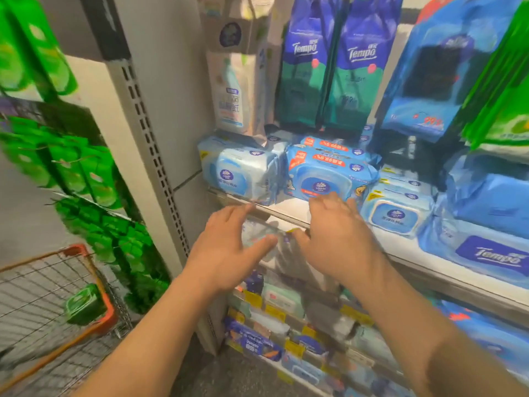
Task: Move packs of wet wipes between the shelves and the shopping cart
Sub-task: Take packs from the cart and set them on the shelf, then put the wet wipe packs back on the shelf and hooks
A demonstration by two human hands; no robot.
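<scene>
Both hands empty, fingers spread: left hand (229, 247), right hand (337, 242), just below the shelf (286, 209) front edge. Target blue wipes pack (329, 176) overhangs that edge at the shelf's left end. Risk: one-sided pull could drag neighbouring pale pack (240, 173) off; cart (94, 282) sits well left.

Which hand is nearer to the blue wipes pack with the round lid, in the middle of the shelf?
Right. The right hand reaches just below the blue wipes pack, fingertips at its front edge. The left hand is lower and further left, below the pale pack.
</scene>
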